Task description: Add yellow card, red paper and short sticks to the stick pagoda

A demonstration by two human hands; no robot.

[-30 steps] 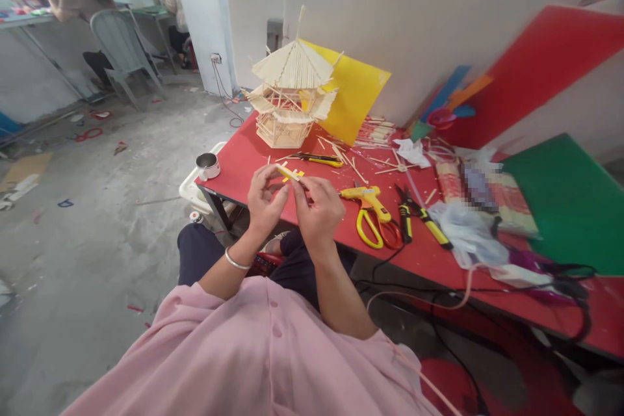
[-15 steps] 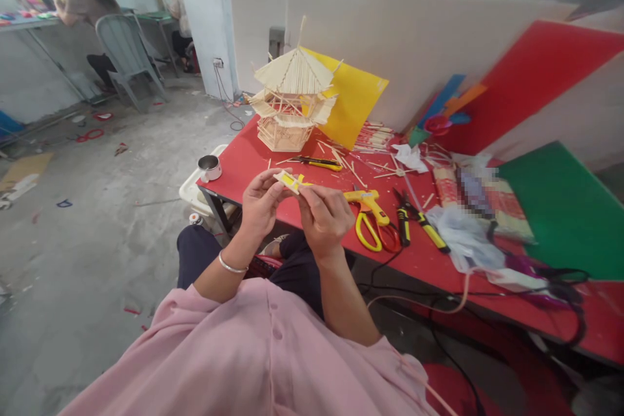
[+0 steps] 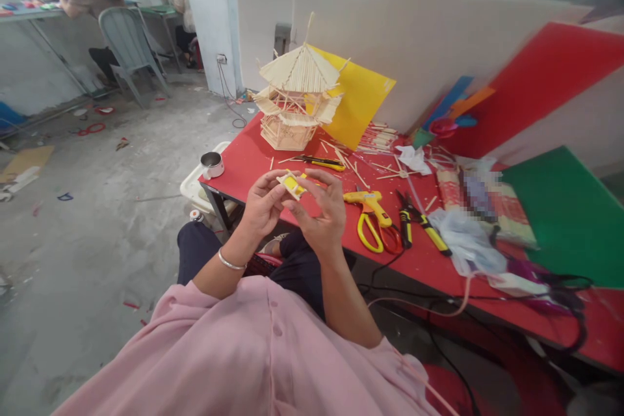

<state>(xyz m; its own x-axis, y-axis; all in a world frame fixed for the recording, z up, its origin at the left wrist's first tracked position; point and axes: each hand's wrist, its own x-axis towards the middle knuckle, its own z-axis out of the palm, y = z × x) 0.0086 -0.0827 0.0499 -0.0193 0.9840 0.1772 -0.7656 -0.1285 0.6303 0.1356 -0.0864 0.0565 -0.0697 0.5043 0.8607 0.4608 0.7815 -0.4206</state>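
Observation:
A small pale wooden frame with a yellow panel (image 3: pixel 293 184) is pinched between the thumb and fingers of my left hand (image 3: pixel 263 205), just past the table's front edge. My right hand (image 3: pixel 324 214) is at its right side with thumb and fingers parted; a fingertip is close to the piece, and I cannot tell whether it touches. Beyond both hands, a pagoda model of thin wooden sticks (image 3: pixel 297 88) stands upright on the red table (image 3: pixel 238 162). Between the model and my hands lies a yellow and black utility knife (image 3: pixel 322 162).
Right of my hands are a yellow glue gun (image 3: pixel 373 205), yellow-handled scissors (image 3: pixel 369 234) and black and yellow pliers (image 3: pixel 424 224). Loose sticks (image 3: pixel 385 136), a plastic bag (image 3: pixel 465 240) and a green sheet (image 3: pixel 570 214) lie beyond. A metal cup (image 3: pixel 212 165) stands at the left corner.
My right hand has loosened its pinch on the small framed piece, its fingers spreading apart. The piece has turned slightly, showing more yellow, and stays in my left hand.

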